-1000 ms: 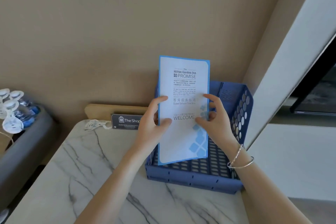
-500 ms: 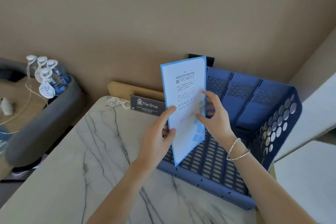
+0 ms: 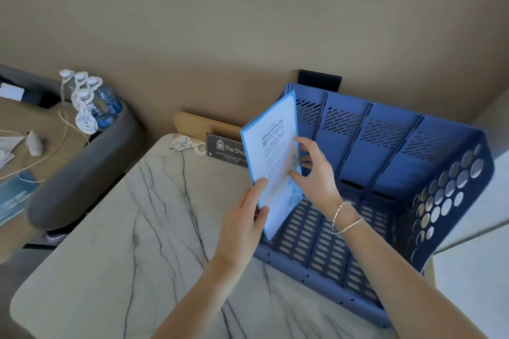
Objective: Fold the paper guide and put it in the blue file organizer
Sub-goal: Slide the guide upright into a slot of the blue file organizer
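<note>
Holding a folded paper guide (image 3: pixel 271 162) upright at the left end of a blue file organizer (image 3: pixel 385 173), a person grips it with both hands on a marble-topped table (image 3: pixel 124 228). The left hand (image 3: pixel 245 217) pinches the guide's lower left edge, thumb on the printed front, fingers behind; the right hand (image 3: pixel 314 173) holds the right edge, thumb on the front and fingers curled behind, so each grip is closed on the paper. The guide (white with a blue border, the word "WELCOME" readable near the thumbs) tilts slightly, its lower corner down over the slotted floor of the organizer's leftmost compartment; whether it touches that floor cannot be told. Two thin silver bracelets (image 3: pixel 344 219) circle the right wrist. A dark sign (image 3: pixel 224 149) reading "The Shop" stands on the table just behind the guide, with a white tag (image 3: pixel 183 143) lying beside it. Farther left, water bottles (image 3: pixel 93 102) with paper neck tags stand in a gray tray (image 3: pixel 82 173).
</note>
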Demonstrator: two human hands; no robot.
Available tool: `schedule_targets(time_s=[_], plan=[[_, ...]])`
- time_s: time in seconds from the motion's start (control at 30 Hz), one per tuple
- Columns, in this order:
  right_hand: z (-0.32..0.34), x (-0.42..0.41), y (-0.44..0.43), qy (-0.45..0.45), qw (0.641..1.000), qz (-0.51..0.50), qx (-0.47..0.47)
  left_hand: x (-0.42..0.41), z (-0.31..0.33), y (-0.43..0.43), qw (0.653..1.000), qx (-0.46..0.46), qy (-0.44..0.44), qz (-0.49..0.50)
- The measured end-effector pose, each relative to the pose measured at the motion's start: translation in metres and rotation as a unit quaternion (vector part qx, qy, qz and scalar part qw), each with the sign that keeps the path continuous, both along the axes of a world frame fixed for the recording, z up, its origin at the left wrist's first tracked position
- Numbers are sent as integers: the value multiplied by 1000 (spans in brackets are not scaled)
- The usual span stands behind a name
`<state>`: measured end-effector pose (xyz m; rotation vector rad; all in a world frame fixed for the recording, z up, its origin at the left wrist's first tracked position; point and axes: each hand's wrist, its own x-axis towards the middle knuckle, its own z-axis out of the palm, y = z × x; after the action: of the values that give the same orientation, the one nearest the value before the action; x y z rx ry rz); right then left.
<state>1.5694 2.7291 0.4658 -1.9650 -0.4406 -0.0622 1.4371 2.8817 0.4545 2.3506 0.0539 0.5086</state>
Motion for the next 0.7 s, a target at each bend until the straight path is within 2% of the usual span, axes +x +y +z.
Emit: schedule_targets(time_s=[0.37, 0.7], plan=[[-25, 15, 9, 36, 999, -5, 14, 7, -17, -6, 999, -16, 34, 11], [-30, 13, 9, 69, 997, 31, 2, 12, -25, 0, 999, -25, 45, 3]])
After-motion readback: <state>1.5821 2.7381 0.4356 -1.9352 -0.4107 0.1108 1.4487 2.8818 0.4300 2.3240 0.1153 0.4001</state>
